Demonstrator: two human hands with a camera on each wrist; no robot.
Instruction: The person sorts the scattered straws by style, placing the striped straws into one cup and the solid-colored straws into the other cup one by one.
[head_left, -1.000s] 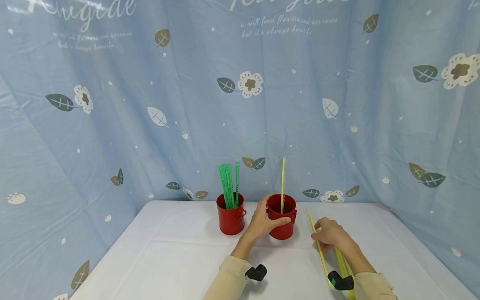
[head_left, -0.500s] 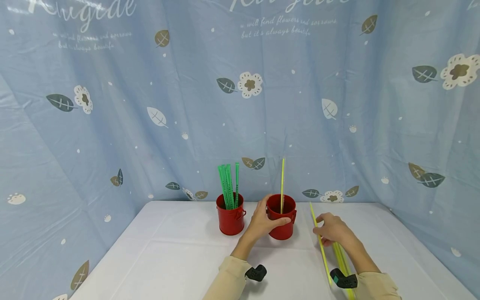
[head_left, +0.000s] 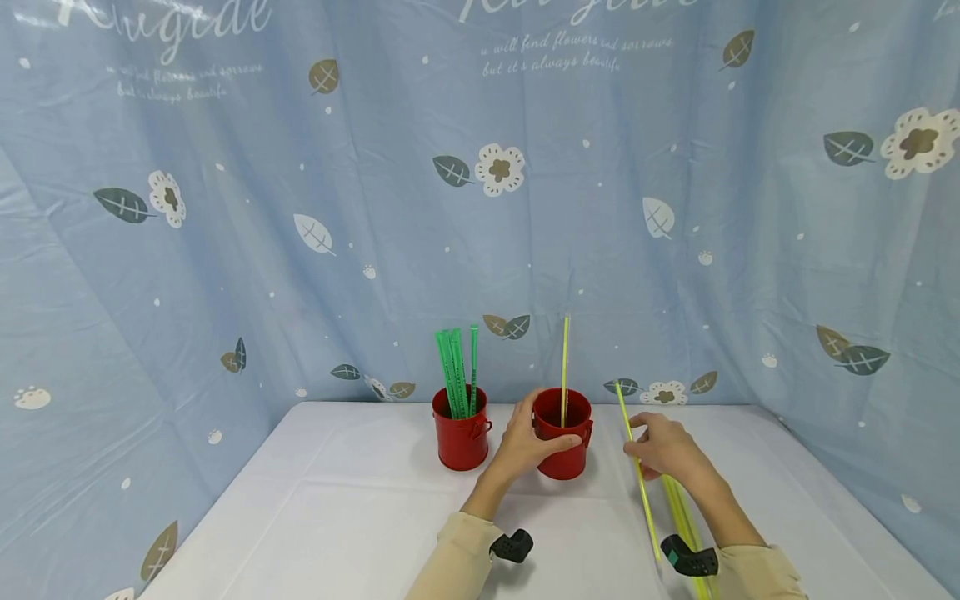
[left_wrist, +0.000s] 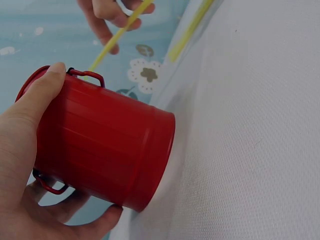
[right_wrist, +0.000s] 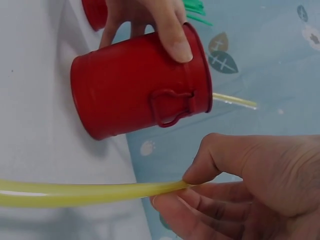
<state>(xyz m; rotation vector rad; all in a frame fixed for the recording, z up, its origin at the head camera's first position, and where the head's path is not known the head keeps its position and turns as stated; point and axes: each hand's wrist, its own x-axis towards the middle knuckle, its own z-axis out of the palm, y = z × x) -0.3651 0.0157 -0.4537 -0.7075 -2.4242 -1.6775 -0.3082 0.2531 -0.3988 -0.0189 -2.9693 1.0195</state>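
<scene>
My left hand [head_left: 522, 442] grips a small red bucket [head_left: 564, 462] that stands upright on the table, its thumb near the rim. One yellow straw [head_left: 566, 358] stands inside this bucket. To the right, my right hand [head_left: 666, 448] pinches another yellow straw [head_left: 647, 507] between thumb and fingers. This straw slants, its upper end above the height of the bucket's rim; it is apart from the bucket. In the right wrist view the pinched straw [right_wrist: 90, 194] runs left from the fingertips. Several more yellow straws [head_left: 681, 512] lie beneath my right forearm, partly hidden.
A second red bucket [head_left: 461, 446] stands left of the gripped one and holds several green straws [head_left: 456, 375]. Both stand near the back edge of the white-covered table [head_left: 337, 500]. Behind it hangs a blue printed curtain [head_left: 375, 208].
My right hand has lifted slightly and carried the pinched yellow straw upward, so its top end now stands higher. My left hand and both buckets have stayed in place.
</scene>
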